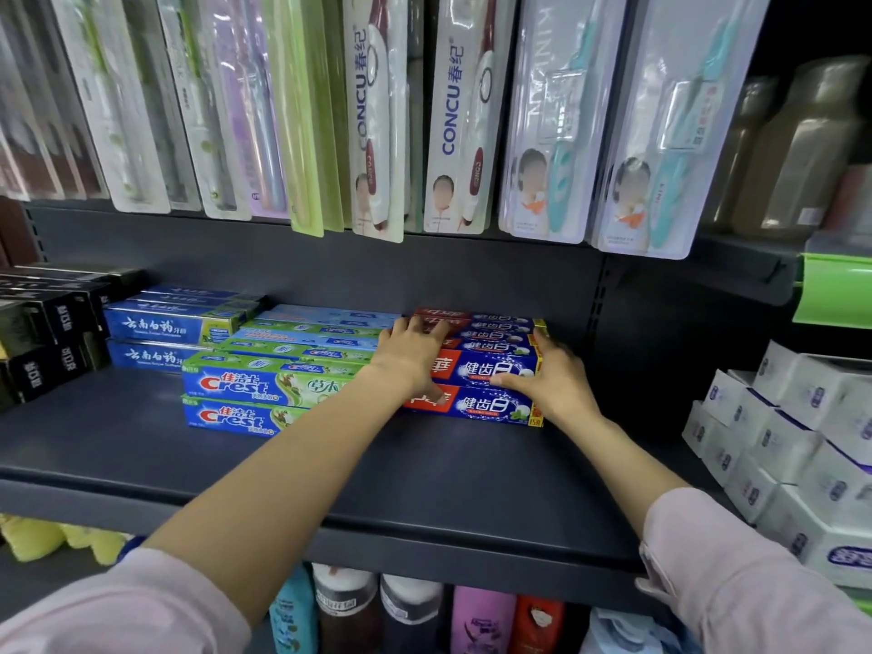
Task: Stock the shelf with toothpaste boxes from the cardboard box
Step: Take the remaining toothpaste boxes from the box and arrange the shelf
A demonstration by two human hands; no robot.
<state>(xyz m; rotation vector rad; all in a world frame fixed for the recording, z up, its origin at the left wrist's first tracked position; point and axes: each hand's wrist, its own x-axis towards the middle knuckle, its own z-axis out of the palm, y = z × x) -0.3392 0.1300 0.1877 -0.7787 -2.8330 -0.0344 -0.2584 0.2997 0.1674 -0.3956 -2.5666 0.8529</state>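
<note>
A stack of red-and-blue toothpaste boxes (490, 370) lies on the dark grey shelf (424, 483), two layers high and several rows deep. My left hand (408, 354) rests on the stack's left end, fingers spread flat over the top boxes and the thumb down the front. My right hand (549, 377) holds the right end, its thumb pressed along the front of the upper box and its fingers round the end. No cardboard box is in view.
Green-and-blue Crest boxes (264, 394) lie just left of the stack, then blue boxes (170, 332) and black boxes (47, 342). Toothbrush packs (377, 115) hang above. White boxed goods (792, 441) stand at right. Bottles (415, 611) fill the shelf below.
</note>
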